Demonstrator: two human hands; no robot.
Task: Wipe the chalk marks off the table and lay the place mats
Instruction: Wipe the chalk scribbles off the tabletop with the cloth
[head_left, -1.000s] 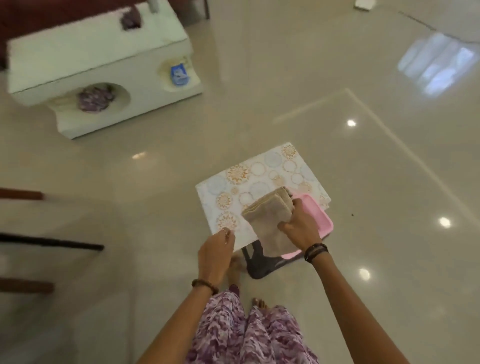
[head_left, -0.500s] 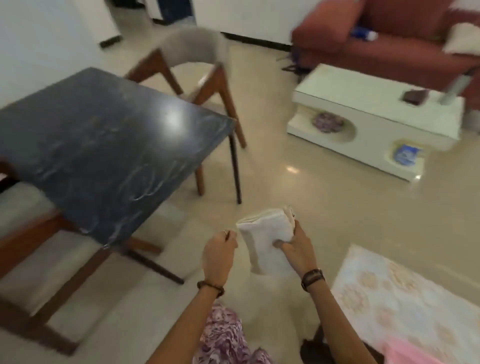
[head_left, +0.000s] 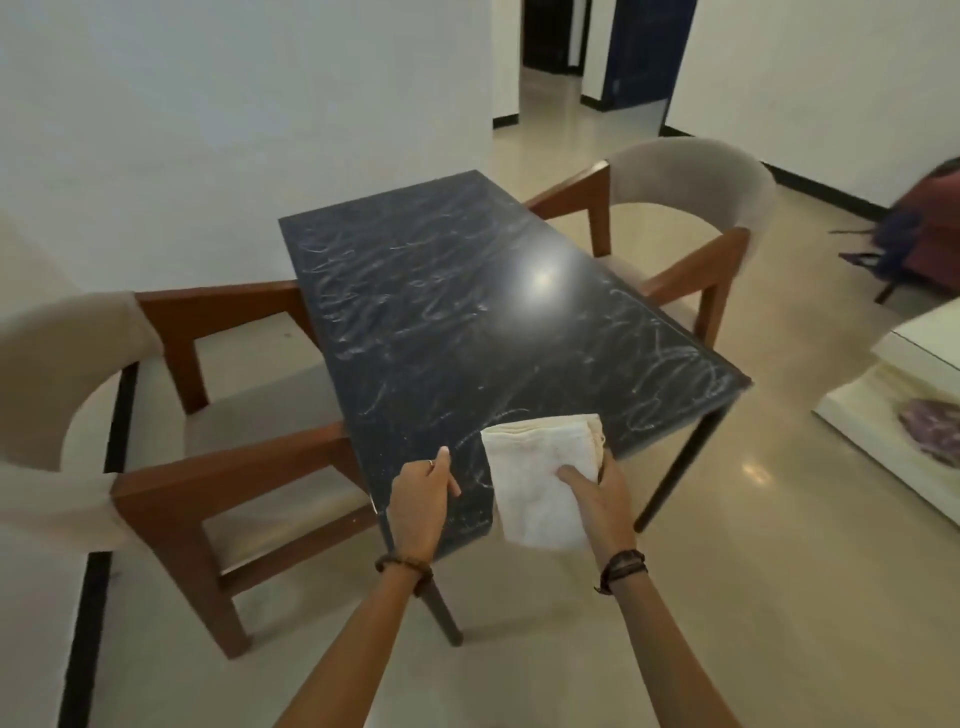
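A dark stone-topped table (head_left: 467, 322) stands in front of me, its whole top covered in white chalk marks (head_left: 670, 374). My right hand (head_left: 597, 499) grips a folded cream cloth (head_left: 540, 478) above the table's near edge. My left hand (head_left: 421, 499) hovers beside it over the near left corner, fingers loosely curled, holding nothing. No place mats are in view.
A wooden armchair with beige cushions (head_left: 171, 415) sits at the table's left side and another chair (head_left: 685, 218) at its far right. A low white coffee table (head_left: 914, 415) stands to the right. A doorway (head_left: 587, 57) opens behind.
My view has swung from the floor with the patterned mats and pink tray round to the table. My right hand has carried the cloth to the table's near edge.
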